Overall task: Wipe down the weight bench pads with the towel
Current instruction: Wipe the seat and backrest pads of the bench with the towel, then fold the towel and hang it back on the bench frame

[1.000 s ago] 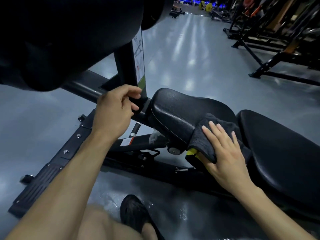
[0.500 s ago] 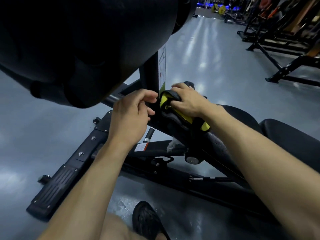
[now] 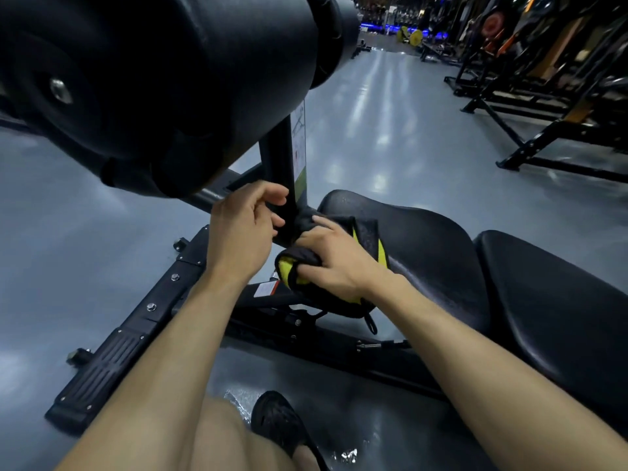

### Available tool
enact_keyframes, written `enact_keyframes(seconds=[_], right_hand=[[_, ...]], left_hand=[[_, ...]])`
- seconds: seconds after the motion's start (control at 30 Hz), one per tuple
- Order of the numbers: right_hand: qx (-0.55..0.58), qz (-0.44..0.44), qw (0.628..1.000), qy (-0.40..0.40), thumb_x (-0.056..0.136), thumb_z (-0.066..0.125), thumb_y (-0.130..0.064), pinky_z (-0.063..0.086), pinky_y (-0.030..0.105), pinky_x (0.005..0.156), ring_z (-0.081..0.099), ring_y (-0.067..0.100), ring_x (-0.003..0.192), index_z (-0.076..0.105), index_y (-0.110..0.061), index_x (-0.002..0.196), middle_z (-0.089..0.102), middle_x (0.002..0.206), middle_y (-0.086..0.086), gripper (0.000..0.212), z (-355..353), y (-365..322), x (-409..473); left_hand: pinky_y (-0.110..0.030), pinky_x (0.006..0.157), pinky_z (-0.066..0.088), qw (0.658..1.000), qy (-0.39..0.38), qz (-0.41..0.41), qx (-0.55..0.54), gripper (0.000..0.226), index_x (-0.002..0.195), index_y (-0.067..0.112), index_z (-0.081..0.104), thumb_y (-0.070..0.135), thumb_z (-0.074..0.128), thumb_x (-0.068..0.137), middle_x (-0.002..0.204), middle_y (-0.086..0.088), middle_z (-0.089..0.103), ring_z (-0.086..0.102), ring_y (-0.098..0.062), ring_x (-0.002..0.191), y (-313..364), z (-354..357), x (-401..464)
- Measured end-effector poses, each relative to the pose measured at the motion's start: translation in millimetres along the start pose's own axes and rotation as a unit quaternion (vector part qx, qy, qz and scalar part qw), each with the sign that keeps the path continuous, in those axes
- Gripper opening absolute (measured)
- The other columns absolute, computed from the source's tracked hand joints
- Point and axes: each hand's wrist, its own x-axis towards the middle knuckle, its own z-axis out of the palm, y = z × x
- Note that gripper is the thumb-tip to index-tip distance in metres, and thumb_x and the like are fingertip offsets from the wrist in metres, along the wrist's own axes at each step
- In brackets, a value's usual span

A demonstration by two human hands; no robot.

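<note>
The black seat pad (image 3: 418, 239) of the weight bench lies in the middle, with a second, longer black pad (image 3: 557, 297) to its right. My right hand (image 3: 331, 263) presses a dark grey towel with yellow edging (image 3: 368, 243) onto the seat pad's near front corner; the towel hangs over the pad's edge. My left hand (image 3: 243, 232) curls around the black upright post (image 3: 280, 171) just left of the pad. A large black roller pad (image 3: 163, 79) looms at the upper left, very close to the camera.
The bench's black base frame (image 3: 136, 331) with a ribbed foot plate runs across the grey floor at the lower left. My shoe (image 3: 277, 423) and knee are at the bottom. Black gym racks (image 3: 543, 96) stand at the upper right.
My right hand has pulled the towel from the seat pad's front tip back and down to its near front corner. The view has tilted up a little. My left hand stays on the post.
</note>
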Motion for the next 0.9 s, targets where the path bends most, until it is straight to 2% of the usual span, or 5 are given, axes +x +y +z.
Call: enact_keyframes(seconds=[0.23, 0.37, 0.5, 0.7, 0.9], right_hand=[[0.343, 0.277, 0.889, 0.124, 0.090, 0.050, -0.031, 0.043, 0.039, 0.067, 0.058, 0.028, 0.065, 0.053, -0.002, 0.078, 0.061, 0.070, 0.011, 0.032, -36.0, -22.9, -76.5], [0.282, 0.381, 0.868, 0.151, 0.088, 0.059, -0.039, 0.035, 0.035, 0.065, 0.050, 0.015, 0.062, 0.057, -0.014, 0.069, 0.055, 0.064, -0.001, 0.032, -79.1, -22.9, -121.3], [0.169, 0.446, 0.877, 0.062, 0.086, 0.065, -0.046, 0.035, 0.032, 0.058, 0.052, 0.016, 0.059, 0.061, -0.018, 0.072, 0.059, 0.064, -0.004, 0.032, -128.5, -33.1, -144.0], [0.275, 0.515, 0.811, -0.036, 0.088, 0.069, -0.036, 0.059, 0.035, 0.073, 0.072, 0.028, 0.078, 0.074, -0.010, 0.108, 0.077, 0.102, 0.013, 0.033, -173.4, -53.3, -164.3], [0.235, 0.508, 0.815, -0.148, 0.091, 0.067, -0.027, 0.059, 0.033, 0.076, 0.073, 0.020, 0.072, 0.073, -0.014, 0.095, 0.077, 0.086, 0.004, 0.016, -199.4, -49.1, -184.7]], left_hand=[[-0.020, 0.067, 0.059, 0.998, -0.048, 0.000, -0.031, 0.035, 0.106, 0.020, 0.073, -0.002, 0.046, 0.099, 0.096, 0.008, 0.072, 0.071, -0.005, 0.076, 20.2, -3.4, -25.9], [-0.024, 0.071, 0.059, 0.956, -0.237, -0.060, -0.163, 0.015, 0.111, 0.016, 0.070, 0.017, 0.058, 0.102, 0.099, -0.003, 0.074, 0.074, -0.019, 0.088, 50.0, 13.0, -50.3], [-0.025, 0.093, 0.054, 0.890, -0.433, -0.023, -0.143, 0.040, 0.120, 0.026, 0.066, 0.052, 0.069, 0.090, 0.116, 0.005, 0.073, 0.068, -0.009, 0.109, 69.7, 33.5, -74.0], [-0.041, 0.090, 0.057, 0.892, -0.439, 0.038, -0.101, 0.033, 0.110, 0.026, 0.070, 0.046, 0.077, 0.084, 0.104, 0.006, 0.075, 0.071, -0.013, 0.100, 78.9, 54.7, -86.6], [-0.029, 0.066, 0.044, 0.892, -0.445, 0.061, -0.044, 0.012, 0.084, 0.032, 0.067, 0.025, 0.066, 0.094, 0.073, 0.016, 0.063, 0.054, -0.003, 0.067, 76.3, 58.9, -86.0]])
